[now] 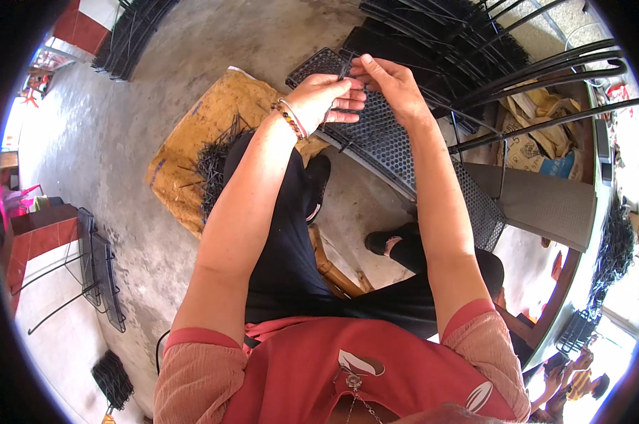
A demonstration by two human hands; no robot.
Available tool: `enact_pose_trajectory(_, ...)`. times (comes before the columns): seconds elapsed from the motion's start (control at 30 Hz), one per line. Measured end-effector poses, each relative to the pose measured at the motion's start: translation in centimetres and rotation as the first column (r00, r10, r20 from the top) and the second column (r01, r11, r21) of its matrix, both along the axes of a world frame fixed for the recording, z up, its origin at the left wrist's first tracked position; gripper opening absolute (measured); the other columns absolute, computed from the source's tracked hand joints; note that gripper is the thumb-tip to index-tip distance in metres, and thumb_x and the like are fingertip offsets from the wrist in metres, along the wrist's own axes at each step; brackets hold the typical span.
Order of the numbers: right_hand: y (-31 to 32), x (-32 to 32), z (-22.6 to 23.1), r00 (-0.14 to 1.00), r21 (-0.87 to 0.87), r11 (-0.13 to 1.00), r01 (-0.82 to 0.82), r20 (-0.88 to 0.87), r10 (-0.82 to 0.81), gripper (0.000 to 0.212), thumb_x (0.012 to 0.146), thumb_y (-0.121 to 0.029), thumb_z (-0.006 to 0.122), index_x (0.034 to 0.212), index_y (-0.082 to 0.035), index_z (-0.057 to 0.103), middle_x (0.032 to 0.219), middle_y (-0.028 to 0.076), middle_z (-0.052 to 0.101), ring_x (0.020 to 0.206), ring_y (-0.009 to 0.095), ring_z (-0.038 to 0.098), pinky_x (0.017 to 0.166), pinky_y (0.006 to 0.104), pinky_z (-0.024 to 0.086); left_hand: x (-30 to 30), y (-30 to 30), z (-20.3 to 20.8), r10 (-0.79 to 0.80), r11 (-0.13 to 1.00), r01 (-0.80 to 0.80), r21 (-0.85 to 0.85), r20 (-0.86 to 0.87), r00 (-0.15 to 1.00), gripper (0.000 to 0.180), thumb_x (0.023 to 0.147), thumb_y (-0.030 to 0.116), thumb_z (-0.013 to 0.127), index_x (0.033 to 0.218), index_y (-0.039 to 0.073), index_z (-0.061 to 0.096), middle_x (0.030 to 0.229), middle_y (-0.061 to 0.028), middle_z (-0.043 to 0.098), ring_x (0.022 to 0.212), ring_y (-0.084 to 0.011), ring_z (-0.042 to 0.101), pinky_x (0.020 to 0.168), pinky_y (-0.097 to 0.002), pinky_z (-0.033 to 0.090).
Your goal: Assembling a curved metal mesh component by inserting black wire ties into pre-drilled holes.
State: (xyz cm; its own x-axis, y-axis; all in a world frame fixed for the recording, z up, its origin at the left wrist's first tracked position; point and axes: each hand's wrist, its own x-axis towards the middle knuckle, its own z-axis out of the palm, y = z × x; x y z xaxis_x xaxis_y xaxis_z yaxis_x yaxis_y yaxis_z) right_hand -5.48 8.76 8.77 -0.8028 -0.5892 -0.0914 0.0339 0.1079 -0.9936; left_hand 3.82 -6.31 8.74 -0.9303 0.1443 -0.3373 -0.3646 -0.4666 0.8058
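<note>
A black perforated metal rack panel (383,138) slants from beneath my hands down past my right forearm. At its upper end, my left hand (323,99) has its thumb and index finger close together, with the other fingers stretched out over the mesh. Beside it, my right hand (397,88) is closed, thumb against curled fingers. Whatever is between the fingertips of either hand is too small to make out. A pile of thin black strips (217,166), like cable ties, lies on a yellow-brown sheet (181,138) left of my knee.
Stacked black metal racks (418,46) fill the far right, with long curved black bars (545,81) jutting inward. A grey panel (545,205) stands right of the mesh. More racks lean at the left (100,265). People (577,381) appear at the lower right.
</note>
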Motion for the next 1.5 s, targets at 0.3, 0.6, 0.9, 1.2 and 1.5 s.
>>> enact_pose_trajectory(0.3,1.1,0.9,0.2,0.975,-0.126,0.989,-0.078,0.199,0.102,0.025,0.08,-0.02,0.066,0.093,0.001,0.064,0.082,0.006,0.064,0.075,0.011,0.056,0.069,0.0242,0.045,-0.1,0.5,-0.4,-0.214,0.976,0.215,0.023,-0.048,0.976,0.031,0.093,0.022,0.046,0.109,-0.003,0.053,0.097,-0.0127,0.06,0.09,-0.0213,0.06,0.082,-0.0362,0.051)
enact_pose_trajectory(0.6,3.2,0.1,0.6,0.946,-0.188,0.943,0.276,-0.12,-0.301,0.017,0.084,-0.014,0.062,0.092,0.001,0.062,0.083,0.006,0.064,0.074,0.011,0.059,0.069,0.0234,0.048,-0.7,0.5,-1.6,0.111,0.875,-0.112,-0.471,-0.03,0.993,0.036,0.085,0.028,0.058,0.111,0.004,0.054,0.1,-0.0061,0.062,0.09,-0.0152,0.059,0.074,-0.0297,0.047)
enact_pose_trajectory(0.9,3.5,-0.2,-3.8,0.772,-0.043,0.857,0.514,-0.412,-0.484,0.016,0.081,-0.01,0.065,0.09,0.002,0.063,0.078,0.003,0.063,0.071,0.007,0.059,0.066,0.0201,0.047,-0.9,0.4,-1.0,0.189,0.889,-0.162,-0.428,0.022,0.982,0.032,0.087,0.022,0.056,0.116,0.009,0.051,0.104,-0.0046,0.059,0.095,-0.0142,0.056,0.08,-0.0314,0.046)
enact_pose_trajectory(1.2,2.7,0.3,-4.3,0.74,0.045,0.834,0.55,-0.49,-0.461,0.017,0.08,-0.015,0.066,0.089,-0.001,0.064,0.076,0.004,0.065,0.071,0.007,0.059,0.066,0.0212,0.047,-0.7,0.5,-0.6,0.178,0.898,-0.159,-0.41,0.009,0.984,0.032,0.086,0.021,0.056,0.115,0.009,0.052,0.103,-0.0041,0.059,0.094,-0.0135,0.056,0.081,-0.0309,0.046)
enact_pose_trajectory(1.5,2.1,0.8,-4.4,0.698,0.09,0.844,0.529,-0.612,-0.372,0.02,0.079,-0.017,0.065,0.09,-0.001,0.063,0.077,0.013,0.066,0.069,0.019,0.064,0.064,0.0286,0.049,-0.7,0.3,-0.7,0.159,0.897,-0.144,-0.417,0.002,0.987,0.031,0.087,0.021,0.055,0.115,0.009,0.053,0.102,-0.004,0.059,0.093,-0.0129,0.056,0.08,-0.0299,0.046)
